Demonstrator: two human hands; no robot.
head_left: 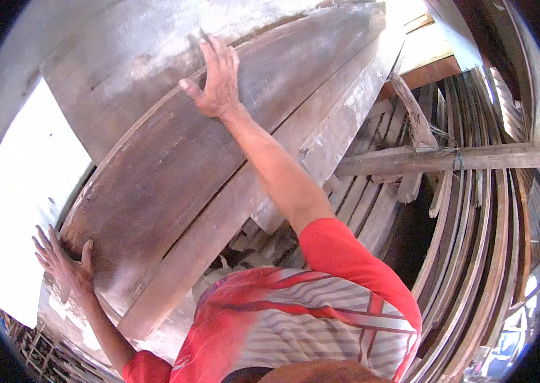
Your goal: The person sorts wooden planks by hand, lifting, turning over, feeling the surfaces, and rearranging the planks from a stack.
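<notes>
Wooden hull (174, 172) lay under both palms; left hand (62, 258) fingers spread flat, right hand (216, 80) fingers together, thumb out.

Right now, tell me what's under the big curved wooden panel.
Both hands, left hand and right hand, press flat on the curved wooden panel. Stacked wooden slats show beneath its lower edge; the rest is hidden.
</notes>
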